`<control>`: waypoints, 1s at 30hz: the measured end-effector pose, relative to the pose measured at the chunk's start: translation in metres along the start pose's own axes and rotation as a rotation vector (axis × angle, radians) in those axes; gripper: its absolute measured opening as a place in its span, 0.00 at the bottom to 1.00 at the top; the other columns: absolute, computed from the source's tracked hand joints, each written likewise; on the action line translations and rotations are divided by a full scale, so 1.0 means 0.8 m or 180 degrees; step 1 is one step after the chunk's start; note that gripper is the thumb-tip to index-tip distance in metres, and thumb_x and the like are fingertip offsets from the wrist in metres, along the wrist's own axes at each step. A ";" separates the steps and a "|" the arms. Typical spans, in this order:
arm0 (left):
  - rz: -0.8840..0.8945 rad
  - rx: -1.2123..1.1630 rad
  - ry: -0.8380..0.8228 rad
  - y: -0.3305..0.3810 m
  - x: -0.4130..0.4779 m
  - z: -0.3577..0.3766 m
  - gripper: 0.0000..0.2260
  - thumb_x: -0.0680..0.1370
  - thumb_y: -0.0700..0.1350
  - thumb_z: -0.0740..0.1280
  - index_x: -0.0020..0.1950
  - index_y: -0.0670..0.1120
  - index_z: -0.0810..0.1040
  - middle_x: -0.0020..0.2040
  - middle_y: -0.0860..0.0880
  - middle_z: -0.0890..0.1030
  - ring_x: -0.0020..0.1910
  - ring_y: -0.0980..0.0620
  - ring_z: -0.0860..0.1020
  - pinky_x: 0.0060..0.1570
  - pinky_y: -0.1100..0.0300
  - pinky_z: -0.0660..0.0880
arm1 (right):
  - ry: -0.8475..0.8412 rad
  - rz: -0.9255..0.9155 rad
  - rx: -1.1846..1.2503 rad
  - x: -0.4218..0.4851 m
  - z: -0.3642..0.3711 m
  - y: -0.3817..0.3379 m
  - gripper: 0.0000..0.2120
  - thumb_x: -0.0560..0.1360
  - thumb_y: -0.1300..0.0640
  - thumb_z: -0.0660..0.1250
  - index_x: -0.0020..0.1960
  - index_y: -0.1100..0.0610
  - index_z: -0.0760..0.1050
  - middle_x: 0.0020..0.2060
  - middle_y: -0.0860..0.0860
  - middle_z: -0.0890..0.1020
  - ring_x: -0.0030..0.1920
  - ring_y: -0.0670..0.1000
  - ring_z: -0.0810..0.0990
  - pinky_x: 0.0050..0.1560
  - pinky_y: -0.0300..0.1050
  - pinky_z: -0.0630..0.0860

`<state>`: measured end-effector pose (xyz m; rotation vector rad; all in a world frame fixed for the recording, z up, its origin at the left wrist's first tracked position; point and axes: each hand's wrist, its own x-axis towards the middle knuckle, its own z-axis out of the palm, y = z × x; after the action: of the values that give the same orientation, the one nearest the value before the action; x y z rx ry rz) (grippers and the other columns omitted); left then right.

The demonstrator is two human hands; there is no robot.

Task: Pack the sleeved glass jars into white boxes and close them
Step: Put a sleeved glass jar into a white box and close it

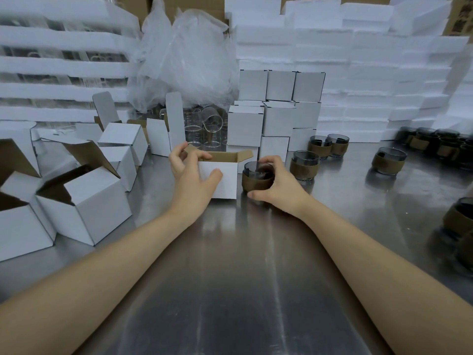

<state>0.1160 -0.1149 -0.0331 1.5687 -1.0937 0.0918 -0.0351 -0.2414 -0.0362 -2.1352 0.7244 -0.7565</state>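
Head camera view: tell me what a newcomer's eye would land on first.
First, the two hands at the centre of the steel table: the left hand holds an open white box by its top edge, and the right hand grips a dark jar with a brown sleeve just right of it. Next, the wall of white foam slabs behind, with closed boxes stacked before it and open boxes crowding the left.
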 end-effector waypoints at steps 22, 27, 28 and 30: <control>0.0214 0.0284 -0.0006 -0.012 0.001 0.004 0.07 0.73 0.41 0.69 0.46 0.46 0.71 0.70 0.49 0.55 0.73 0.53 0.54 0.64 0.64 0.54 | 0.1053 -0.0826 0.0892 -0.003 0.006 -0.003 0.36 0.65 0.55 0.79 0.65 0.45 0.63 0.54 0.50 0.82 0.53 0.43 0.81 0.57 0.35 0.74; 0.0380 0.0334 0.0132 -0.007 -0.002 0.005 0.08 0.73 0.39 0.69 0.48 0.46 0.72 0.71 0.47 0.56 0.72 0.55 0.53 0.66 0.63 0.52 | 0.1032 -0.0847 0.0901 0.001 0.008 0.001 0.35 0.65 0.54 0.80 0.65 0.47 0.64 0.53 0.49 0.83 0.53 0.41 0.81 0.56 0.33 0.74; 0.0437 0.0366 0.0160 -0.005 -0.003 0.005 0.09 0.72 0.39 0.69 0.49 0.46 0.72 0.72 0.47 0.55 0.71 0.57 0.52 0.66 0.62 0.51 | 0.1014 -0.0873 0.0867 0.001 0.009 0.002 0.36 0.64 0.54 0.80 0.65 0.48 0.64 0.53 0.49 0.83 0.53 0.41 0.81 0.56 0.33 0.74; 0.0624 0.0535 0.0256 -0.002 -0.006 0.006 0.11 0.71 0.39 0.70 0.52 0.44 0.73 0.74 0.46 0.55 0.72 0.55 0.53 0.67 0.61 0.49 | 0.0993 -0.0943 0.0782 0.001 0.010 0.002 0.36 0.64 0.54 0.80 0.66 0.48 0.64 0.53 0.48 0.82 0.53 0.39 0.80 0.56 0.31 0.73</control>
<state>0.1117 -0.1158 -0.0386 1.5875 -1.1986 0.3848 -0.0293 -0.2389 -0.0414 -1.9407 0.4441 -1.2893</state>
